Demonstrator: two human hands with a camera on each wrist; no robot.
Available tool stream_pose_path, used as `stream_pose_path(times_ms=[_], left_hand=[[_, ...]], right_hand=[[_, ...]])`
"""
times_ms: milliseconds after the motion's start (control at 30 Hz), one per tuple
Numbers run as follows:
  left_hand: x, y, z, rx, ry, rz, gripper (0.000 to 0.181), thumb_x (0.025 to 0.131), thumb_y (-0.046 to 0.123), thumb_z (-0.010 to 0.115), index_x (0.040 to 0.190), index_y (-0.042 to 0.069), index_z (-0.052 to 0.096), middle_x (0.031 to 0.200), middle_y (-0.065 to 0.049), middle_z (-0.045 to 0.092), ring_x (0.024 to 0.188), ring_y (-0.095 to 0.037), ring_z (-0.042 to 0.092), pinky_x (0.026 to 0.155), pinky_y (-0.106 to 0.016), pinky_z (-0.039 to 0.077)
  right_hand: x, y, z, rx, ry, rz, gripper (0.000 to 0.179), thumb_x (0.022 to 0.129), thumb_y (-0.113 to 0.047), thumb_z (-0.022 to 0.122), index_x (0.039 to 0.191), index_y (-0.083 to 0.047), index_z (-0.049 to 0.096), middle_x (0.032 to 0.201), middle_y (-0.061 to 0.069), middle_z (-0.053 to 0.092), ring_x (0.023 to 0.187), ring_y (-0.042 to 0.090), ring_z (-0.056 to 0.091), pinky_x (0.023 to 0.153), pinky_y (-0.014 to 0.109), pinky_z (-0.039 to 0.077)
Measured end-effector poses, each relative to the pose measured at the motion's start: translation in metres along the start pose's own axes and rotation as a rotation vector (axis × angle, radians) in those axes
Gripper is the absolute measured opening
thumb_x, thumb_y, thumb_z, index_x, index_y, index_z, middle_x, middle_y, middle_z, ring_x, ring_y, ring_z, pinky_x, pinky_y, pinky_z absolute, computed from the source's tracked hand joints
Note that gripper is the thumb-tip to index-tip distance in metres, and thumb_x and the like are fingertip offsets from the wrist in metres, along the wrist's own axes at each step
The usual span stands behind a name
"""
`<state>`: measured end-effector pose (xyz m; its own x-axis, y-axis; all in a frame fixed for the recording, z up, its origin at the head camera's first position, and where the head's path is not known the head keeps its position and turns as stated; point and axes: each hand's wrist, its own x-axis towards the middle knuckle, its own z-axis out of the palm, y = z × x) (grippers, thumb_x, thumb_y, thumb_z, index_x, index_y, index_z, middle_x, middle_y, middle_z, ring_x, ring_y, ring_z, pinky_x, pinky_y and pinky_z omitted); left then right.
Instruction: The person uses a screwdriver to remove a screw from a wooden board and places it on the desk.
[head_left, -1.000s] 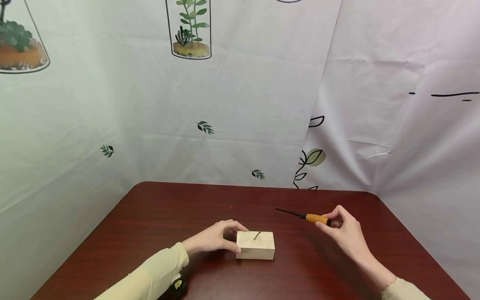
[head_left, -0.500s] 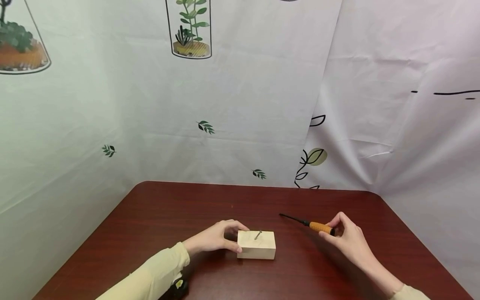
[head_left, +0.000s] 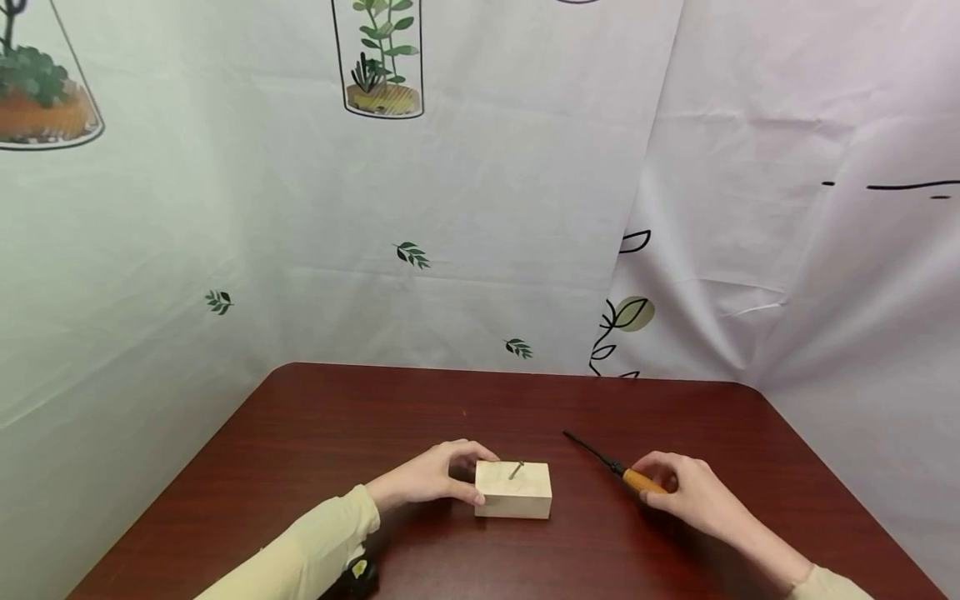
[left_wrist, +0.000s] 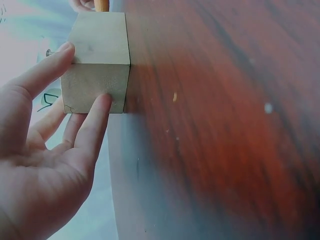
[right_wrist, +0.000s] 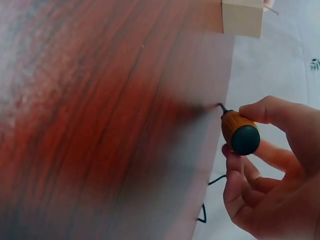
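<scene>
A pale wooden block (head_left: 513, 502) sits on the dark red table. Out of its top face sticks a screw (head_left: 516, 471), leaning to one side. My left hand (head_left: 431, 477) holds the block's left end between thumb and fingers; the left wrist view shows the fingertips against the end face (left_wrist: 92, 85). To the block's right, my right hand (head_left: 693, 497) pinches a screwdriver (right_wrist: 245, 140) by its orange handle with the dark end cap. Its thin black shaft (head_left: 592, 450) points away to the far left, low over the table. Whether the tip touches the tabletop I cannot tell.
The reddish-brown wooden table (head_left: 390, 408) has rounded far corners. White fabric printed with plants (head_left: 480, 208) hangs behind and at both sides. Beside my left sleeve, near the front, lies a small black object (head_left: 358, 577), partly hidden.
My right hand has lowered the screwdriver toward the table and nearer to me, turning its handle end toward the front. My left hand and the block have stayed in place.
</scene>
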<state>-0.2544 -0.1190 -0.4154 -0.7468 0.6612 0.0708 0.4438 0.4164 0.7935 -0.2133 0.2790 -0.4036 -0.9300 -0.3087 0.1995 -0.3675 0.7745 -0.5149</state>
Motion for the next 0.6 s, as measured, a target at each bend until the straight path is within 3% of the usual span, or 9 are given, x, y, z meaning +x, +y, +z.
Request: stream_pose_path(times_ms=[200, 600], left_hand=[[0.000, 0.002, -0.001, 0.027, 0.005, 0.003, 0.049, 0.080, 0.027, 0.082, 0.125, 0.020, 0.064, 0.120, -0.002, 0.064, 0.104, -0.011, 0.062, 0.094, -0.031, 0.046], [0.000, 0.003, -0.003, 0.041, 0.002, 0.007, 0.049, 0.079, 0.025, 0.083, 0.124, 0.020, 0.065, 0.122, -0.001, 0.064, 0.105, -0.011, 0.062, 0.093, -0.032, 0.047]], right_hand=[[-0.002, -0.006, 0.002, -0.032, -0.065, 0.010, 0.024, 0.081, -0.021, 0.076, 0.104, -0.020, 0.067, 0.069, -0.013, 0.058, 0.057, -0.003, 0.048, 0.055, 0.020, 0.040], [-0.011, -0.010, 0.008, 0.013, -0.149, -0.014, 0.026, 0.083, -0.025, 0.077, 0.104, -0.016, 0.064, 0.063, -0.013, 0.061, 0.054, -0.002, 0.050, 0.052, 0.021, 0.040]])
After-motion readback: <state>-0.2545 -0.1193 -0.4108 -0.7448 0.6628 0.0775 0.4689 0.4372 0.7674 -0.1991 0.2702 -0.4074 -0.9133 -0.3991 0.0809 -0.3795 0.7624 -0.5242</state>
